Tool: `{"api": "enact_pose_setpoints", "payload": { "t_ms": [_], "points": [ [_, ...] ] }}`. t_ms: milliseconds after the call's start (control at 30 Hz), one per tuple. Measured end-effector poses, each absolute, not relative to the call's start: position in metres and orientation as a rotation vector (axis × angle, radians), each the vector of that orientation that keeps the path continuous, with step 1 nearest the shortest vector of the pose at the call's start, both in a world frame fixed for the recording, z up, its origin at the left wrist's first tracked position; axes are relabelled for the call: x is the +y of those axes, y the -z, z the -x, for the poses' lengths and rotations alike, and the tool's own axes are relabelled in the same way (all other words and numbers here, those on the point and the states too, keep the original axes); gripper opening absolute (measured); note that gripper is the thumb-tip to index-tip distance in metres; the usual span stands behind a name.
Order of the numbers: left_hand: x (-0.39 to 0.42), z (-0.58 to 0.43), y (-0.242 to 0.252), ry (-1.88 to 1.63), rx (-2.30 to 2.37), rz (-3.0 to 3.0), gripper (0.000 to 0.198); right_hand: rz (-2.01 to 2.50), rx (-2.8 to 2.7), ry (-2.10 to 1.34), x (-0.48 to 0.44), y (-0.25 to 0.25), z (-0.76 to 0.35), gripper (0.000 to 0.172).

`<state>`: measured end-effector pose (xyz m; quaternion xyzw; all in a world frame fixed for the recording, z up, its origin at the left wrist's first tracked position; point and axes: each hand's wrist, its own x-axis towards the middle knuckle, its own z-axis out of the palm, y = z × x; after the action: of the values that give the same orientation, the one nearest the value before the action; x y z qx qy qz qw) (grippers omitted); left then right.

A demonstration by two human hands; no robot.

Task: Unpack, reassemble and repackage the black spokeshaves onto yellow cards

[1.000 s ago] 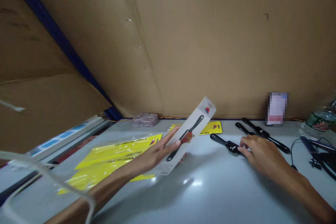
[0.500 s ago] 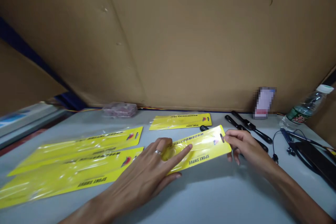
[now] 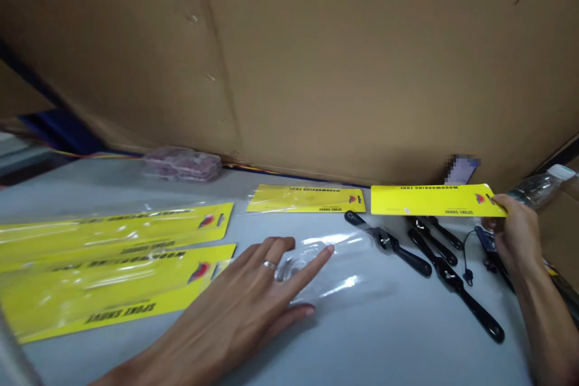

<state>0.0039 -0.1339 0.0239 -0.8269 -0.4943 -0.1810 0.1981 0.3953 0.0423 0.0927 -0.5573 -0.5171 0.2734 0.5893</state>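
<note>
My right hand [image 3: 520, 226] grips a yellow printed backing card [image 3: 429, 200] by its hang-hole end and holds it up over the black spokeshaves. My left hand [image 3: 266, 289] rests on a clear plastic blister shell [image 3: 348, 277] and holds it down on the table. Its index finger and thumb point outward while the other fingers bend over the shell. Black spokeshaves [image 3: 447, 277] lie to the right, one of them [image 3: 386, 241] beside the shell. Partly covered by my left forearm is a yellow blister card [image 3: 126, 295], with another card [image 3: 113, 229] behind it.
At the back lies one more yellow card [image 3: 294, 198] in plastic. A clear box [image 3: 183, 164] stands at the back left, against the cardboard wall [image 3: 294, 72]. A pixelated phone [image 3: 461, 169], a bottle [image 3: 538, 187] and black earphones [image 3: 468, 277] are on the right.
My right hand has drawn the yellow card out of the clear shell and carried it right and back. My left hand stays on the shell. The view has turned slightly.
</note>
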Motion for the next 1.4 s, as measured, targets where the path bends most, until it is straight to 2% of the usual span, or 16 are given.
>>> {"api": "enact_pose_setpoints", "payload": {
  "t_ms": [100, 167, 267, 333, 433, 533, 600, 733, 833, 933, 1033, 1100, 1267, 1400],
  "points": [
    [-0.137, -0.007, -0.027, 0.513, -1.287, 2.416, 0.056, 1.344, -1.153, -0.742, 0.045, -0.082, -0.388, 0.018],
    [-0.139, -0.008, -0.026, 0.503, -1.243, 2.475, 0.057, 1.402, -1.25, -0.81, 0.041, -0.075, -0.376, 0.028],
    [-0.141, -0.007, -0.021, 0.479, -1.204, 2.543, 0.057, 1.503, -1.636, -0.511, 0.027, -0.074, -0.36, 0.038],
    [-0.142, -0.005, -0.015, 0.489, -1.249, 2.575, 0.058, 1.513, -2.019, -0.283, 0.012, -0.076, -0.349, 0.032],
    [-0.142, -0.002, -0.004, 0.548, -1.367, 2.65, 0.063, 1.573, -2.559, -0.152, -0.01, -0.074, -0.334, 0.017],
    [-0.143, -0.001, 0.002, 0.597, -1.401, 2.714, 0.064, 1.655, -2.794, -0.013, -0.024, -0.069, -0.325, 0.01],
    [-0.145, -0.002, 0.0, 0.615, -1.378, 2.72, 0.063, 1.623, -2.865, -0.058, -0.027, -0.067, -0.324, 0.008],
    [-0.149, -0.003, -0.011, 0.502, -1.211, 2.771, 0.064, 1.412, -2.895, -0.311, -0.028, -0.068, -0.326, 0.006],
    [-0.152, -0.005, -0.021, 0.407, -1.11, 2.806, 0.065, 1.228, -2.855, -0.636, -0.031, -0.068, -0.319, 0.008],
    [-0.154, -0.01, -0.029, 0.459, -1.166, 2.777, 0.061, 1.146, -2.742, -1.016, -0.036, -0.064, -0.305, 0.008],
    [-0.152, -0.014, -0.035, 0.487, -1.21, 2.737, 0.065, 1.065, -2.639, -1.223, -0.036, -0.06, -0.298, 0.017],
    [-0.149, -0.015, -0.038, 0.455, -1.227, 2.712, 0.071, 1.06, -2.573, -1.134, -0.03, -0.062, -0.301, 0.023],
    [-0.141, -0.025, -0.039, 0.428, -1.342, 2.611, 0.079, 1.289, -2.226, -0.627, -0.024, -0.084, -0.318, 0.033],
    [-0.137, -0.041, -0.029, 0.414, -1.413, 2.667, 0.094, 1.105, -2.477, -0.639, -0.042, -0.092, -0.317, 0.033]
  ]
}}
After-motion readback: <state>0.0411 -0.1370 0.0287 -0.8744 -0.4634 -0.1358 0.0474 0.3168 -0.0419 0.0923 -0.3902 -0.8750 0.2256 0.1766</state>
